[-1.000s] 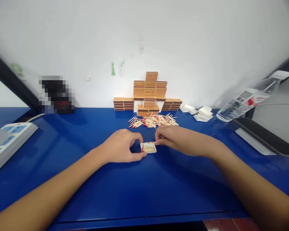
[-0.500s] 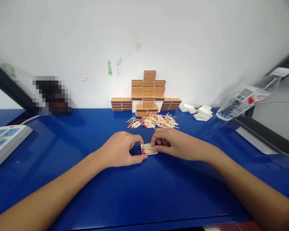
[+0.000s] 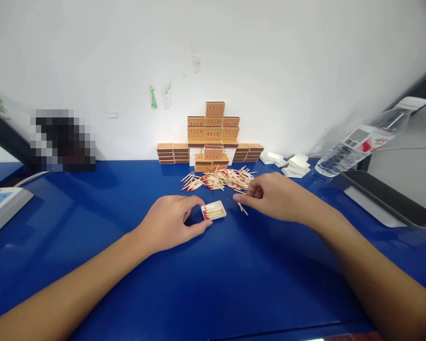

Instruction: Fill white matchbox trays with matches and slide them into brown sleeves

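Observation:
A small white matchbox tray [image 3: 217,205] rests on the blue table with several red-headed matches [image 3: 213,214] lying in its near part. My left hand [image 3: 175,220] grips its left end between thumb and forefinger. To the right of the tray, my right hand [image 3: 266,196] is closed in a pinch, and a couple of matches [image 3: 244,209] stick out below its thumb. Just behind that hand spreads a heap of loose matches [image 3: 222,180]; the fingers partly cover its right edge.
Stacked matchboxes [image 3: 213,134] stand against the wall behind the heap. Farther right are white empty trays [image 3: 297,166], a leaning water bottle [image 3: 362,142] and a black phone-like slab [image 3: 390,199]. A white power strip [image 3: 7,208] lies at the left.
My right hand has moved from the tray rightward and away from me, toward the heap. The tray, still in my left hand, has turned slightly. The camera view has shifted a little.

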Demonstrator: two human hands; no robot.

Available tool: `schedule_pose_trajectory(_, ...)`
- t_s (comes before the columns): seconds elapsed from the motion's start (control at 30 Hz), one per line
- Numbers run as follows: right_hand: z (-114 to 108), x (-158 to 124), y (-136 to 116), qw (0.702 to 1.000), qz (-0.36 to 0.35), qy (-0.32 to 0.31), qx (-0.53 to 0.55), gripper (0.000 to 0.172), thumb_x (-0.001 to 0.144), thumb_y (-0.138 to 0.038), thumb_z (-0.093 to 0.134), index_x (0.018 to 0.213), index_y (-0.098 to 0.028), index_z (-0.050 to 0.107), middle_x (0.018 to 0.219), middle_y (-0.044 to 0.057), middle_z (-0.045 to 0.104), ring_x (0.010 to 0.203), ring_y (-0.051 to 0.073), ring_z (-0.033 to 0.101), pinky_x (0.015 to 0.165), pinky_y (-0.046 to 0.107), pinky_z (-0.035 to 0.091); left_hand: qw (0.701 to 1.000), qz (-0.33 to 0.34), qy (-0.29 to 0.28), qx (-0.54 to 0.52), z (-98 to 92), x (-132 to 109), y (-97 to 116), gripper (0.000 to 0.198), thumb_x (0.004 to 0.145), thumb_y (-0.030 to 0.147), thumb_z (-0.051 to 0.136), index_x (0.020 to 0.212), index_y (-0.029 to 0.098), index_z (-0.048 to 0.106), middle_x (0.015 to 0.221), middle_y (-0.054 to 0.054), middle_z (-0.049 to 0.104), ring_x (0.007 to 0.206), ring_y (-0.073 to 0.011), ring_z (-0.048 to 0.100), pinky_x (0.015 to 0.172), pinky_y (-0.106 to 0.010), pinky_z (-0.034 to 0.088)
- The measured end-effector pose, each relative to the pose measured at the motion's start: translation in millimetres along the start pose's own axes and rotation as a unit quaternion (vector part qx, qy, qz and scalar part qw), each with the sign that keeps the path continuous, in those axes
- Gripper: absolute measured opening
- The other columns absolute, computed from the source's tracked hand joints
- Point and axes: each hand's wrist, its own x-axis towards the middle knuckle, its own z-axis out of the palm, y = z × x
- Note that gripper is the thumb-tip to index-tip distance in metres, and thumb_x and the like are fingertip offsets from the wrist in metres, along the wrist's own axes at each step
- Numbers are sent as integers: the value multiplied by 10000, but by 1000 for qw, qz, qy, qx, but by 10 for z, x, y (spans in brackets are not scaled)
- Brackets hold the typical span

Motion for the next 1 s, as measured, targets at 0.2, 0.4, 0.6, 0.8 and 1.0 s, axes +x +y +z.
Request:
schedule_pose_trajectory(0.2, 91, -67, -27, 996, -20, -84, 1, 246, 998, -393, 603, 837, -219, 670, 849, 51, 716, 726, 195, 614, 634, 320, 395, 1000, -11, -16, 4, 8, 2, -3, 305, 920, 488, 710, 1100, 246, 757, 584, 69, 508, 531, -110, 498, 567, -261, 309)
schedule_pose_trajectory(0.4, 40, -105, -77, 992, -103, -70, 32, 282, 1066, -385, 508, 884, -206, 629, 937, 71, 708, 806, 203, 619, 703, 321, 424, 1000, -2, -14, 18, -4, -5, 24, 304, 932, 480, 705, 1126, 251, 752, 601, 66, 513, 548, -117, 505, 587, -266, 338)
schedule_pose_trajectory(0.6, 194, -159, -364, 978, -206, 12, 20, 176, 1085, -292, 521, 999, -178, 625, 1039, 80, 677, 839, 189, 633, 727, 313, 443, 999, 17, -22, 34, 12, -19, 69, 285, 935, 453, 703, 1105, 228, 748, 616, 59, 515, 561, -125, 514, 583, -271, 351)
schedule_pose_trajectory(0.8, 279, -180, -398, 969, -247, 15, -27, 171, 1085, -276, 527, 1055, -172, 659, 1082, 96, 659, 820, 191, 650, 691, 315, 440, 999, 25, -20, 30, 25, -14, 63, 292, 927, 448, 701, 1100, 217, 747, 623, 55, 527, 566, -128, 518, 591, -271, 377)
schedule_pose_trajectory(1.0, 176, -193, -302, 974, -228, 0, -4, 110, 1045, -220, 563, 1025, -185, 666, 1062, 77, 629, 847, 194, 632, 744, 331, 447, 999, 11, -22, 28, 23, -18, 62, 307, 922, 448, 714, 1121, 217, 750, 634, 51, 532, 566, -132, 515, 599, -274, 381)
